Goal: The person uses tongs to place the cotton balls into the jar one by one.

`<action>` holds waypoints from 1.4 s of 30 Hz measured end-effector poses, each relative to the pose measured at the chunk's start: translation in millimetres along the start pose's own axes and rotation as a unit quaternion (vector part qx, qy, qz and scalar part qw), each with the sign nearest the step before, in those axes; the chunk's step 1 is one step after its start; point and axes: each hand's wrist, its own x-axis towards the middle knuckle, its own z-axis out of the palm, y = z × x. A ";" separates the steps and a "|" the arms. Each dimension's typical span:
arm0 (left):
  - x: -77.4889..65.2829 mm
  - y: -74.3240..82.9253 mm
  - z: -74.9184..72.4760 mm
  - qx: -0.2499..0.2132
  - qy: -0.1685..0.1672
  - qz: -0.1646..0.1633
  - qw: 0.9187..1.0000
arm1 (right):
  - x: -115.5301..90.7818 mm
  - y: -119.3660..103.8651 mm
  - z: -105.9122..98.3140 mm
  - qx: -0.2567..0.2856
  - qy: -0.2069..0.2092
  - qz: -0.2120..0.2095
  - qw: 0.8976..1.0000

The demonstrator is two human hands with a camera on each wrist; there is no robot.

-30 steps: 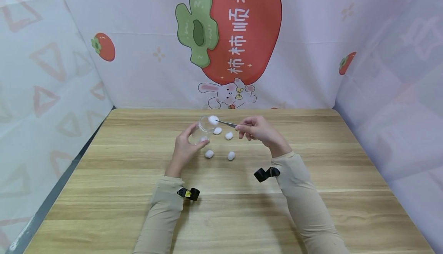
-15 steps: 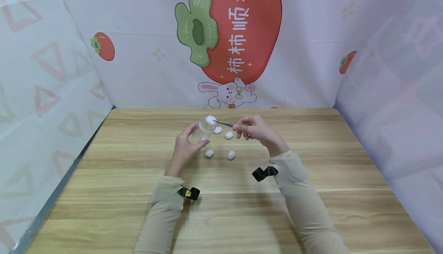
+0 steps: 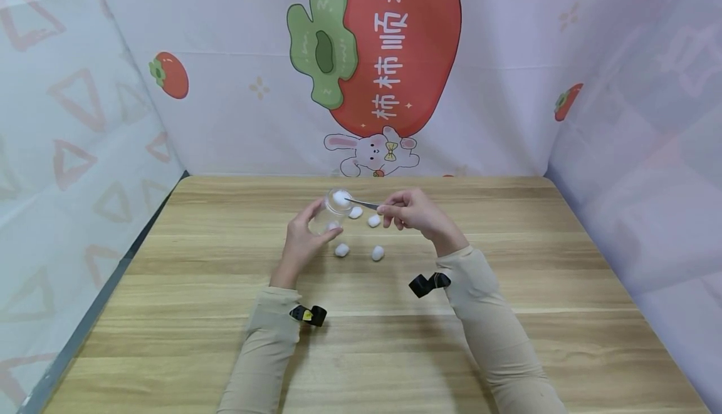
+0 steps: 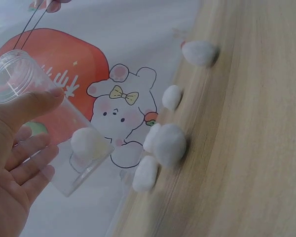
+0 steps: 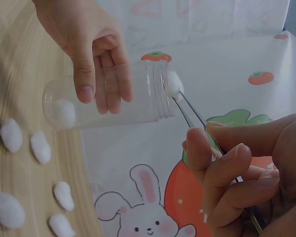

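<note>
My left hand grips a clear plastic jar, fingers on one side and thumb on the other. The jar tilts above the table, its open mouth toward my right hand. Near its bottom lies one cotton ball. My right hand pinches metal tweezers between thumb and fingers. Their tips hold another cotton ball right at the jar's threaded mouth. In the left wrist view the tweezer tips reach behind the jar's rim.
Several loose cotton balls lie on the wooden table, among them a near one and a far one. A printed cloth backdrop rises behind the table's far edge. Black cameras sit on both wrists.
My right hand has moved slightly left, bringing the tweezers and cotton ball from the right side of the jar's rim to over its mouth. My left hand and the jar stay about where they were.
</note>
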 end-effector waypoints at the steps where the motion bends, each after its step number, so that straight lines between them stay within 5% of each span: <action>1: 0.0 0.2 0.2 0.000 0.000 0.001 1.000 | -0.1 0.1 0.3 0.000 0.001 0.001 1.000; 42: -0.3 -0.7 2.2 0.011 -0.007 -0.002 1.000 | 1.8 5.5 5.3 -0.026 0.013 0.006 1.000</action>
